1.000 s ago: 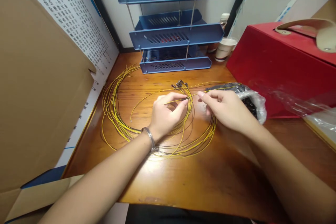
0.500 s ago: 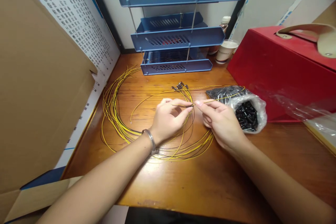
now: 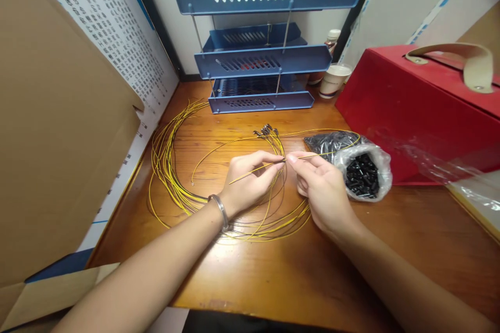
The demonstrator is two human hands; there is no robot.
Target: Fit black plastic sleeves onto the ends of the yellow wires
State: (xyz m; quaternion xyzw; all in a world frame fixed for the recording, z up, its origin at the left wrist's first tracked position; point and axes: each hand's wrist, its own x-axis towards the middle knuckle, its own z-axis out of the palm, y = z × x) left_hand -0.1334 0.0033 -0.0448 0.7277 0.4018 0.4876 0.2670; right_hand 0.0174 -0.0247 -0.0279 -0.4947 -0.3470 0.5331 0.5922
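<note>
Desk (image 3: 273, 270) is holding yellow wires (image 3: 167, 177); my left hand (image 3: 246, 181) and right hand (image 3: 322, 187) are pinching one wire (image 3: 324, 154); few tips (image 3: 267, 129) are looking capped.

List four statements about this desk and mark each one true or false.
1. The left hand and right hand both pinch a yellow wire. True.
2. The bracelet sits on the right wrist. False: it is on the left wrist.
3. The plastic bag holds small black parts. True.
4. The red box stands to the left of the hands. False: it stands to their right, behind the bag.
</note>
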